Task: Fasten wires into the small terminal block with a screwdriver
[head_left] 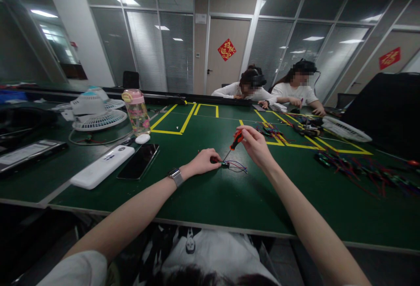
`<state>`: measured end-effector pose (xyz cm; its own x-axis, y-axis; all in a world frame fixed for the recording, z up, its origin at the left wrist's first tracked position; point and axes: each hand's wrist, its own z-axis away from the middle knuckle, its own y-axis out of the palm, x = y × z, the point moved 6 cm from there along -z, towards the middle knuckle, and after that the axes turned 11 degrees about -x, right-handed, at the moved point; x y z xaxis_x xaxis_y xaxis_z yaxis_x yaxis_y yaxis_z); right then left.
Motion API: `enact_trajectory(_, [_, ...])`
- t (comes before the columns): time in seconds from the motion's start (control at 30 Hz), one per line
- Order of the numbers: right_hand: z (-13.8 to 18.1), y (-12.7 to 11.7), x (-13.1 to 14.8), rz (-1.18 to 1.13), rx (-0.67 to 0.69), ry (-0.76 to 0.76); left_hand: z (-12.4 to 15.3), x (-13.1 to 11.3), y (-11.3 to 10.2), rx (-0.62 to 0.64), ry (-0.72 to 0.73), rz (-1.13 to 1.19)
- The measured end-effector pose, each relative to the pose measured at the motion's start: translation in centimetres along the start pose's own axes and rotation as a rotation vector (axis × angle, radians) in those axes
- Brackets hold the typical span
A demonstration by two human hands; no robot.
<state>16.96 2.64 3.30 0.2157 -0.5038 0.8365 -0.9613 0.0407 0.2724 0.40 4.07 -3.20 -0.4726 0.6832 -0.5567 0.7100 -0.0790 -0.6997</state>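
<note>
My right hand (257, 145) is closed around a small screwdriver with a red and black handle (236, 139). Its thin shaft slants down to the left onto a small dark part (225, 164) on the green table (213, 189). Thin red and blue wires (239, 166) trail from that part to the right. My left hand (204, 161), with a watch on the wrist, lies on the table with its fingers pinched on the left side of the part.
A black phone (138, 160), a white power bank (102, 166), a pink-capped bottle (137, 111) and a white fan (96, 111) lie to the left. Heaps of coloured wires (357, 167) lie at the right. Two people (297, 91) sit across the table.
</note>
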Motion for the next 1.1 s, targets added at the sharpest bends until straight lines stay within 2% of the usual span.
enact_trajectory(0.2, [-0.02,0.27,-0.15,-0.116,0.016,0.049,-0.06,0.24,0.17,-0.023,0.002,-0.01])
enact_trajectory(0.43, [0.09,0.03,-0.09,0.018,-0.04,-0.025,-0.11,0.47,0.28,-0.02,0.02,-0.021])
enact_trajectory(0.67, [0.42,0.98,-0.07,-0.107,0.086,0.08,-0.11,0.46,0.28,-0.033,0.035,-0.026])
enact_trajectory(0.93, [0.13,0.16,0.19,0.008,-0.029,-0.03,-0.17,0.43,0.34,-0.016,0.029,-0.016])
enact_trajectory(1.1, [0.09,0.1,0.09,0.01,0.001,0.003,-0.15,0.57,0.35,-0.025,0.034,-0.012])
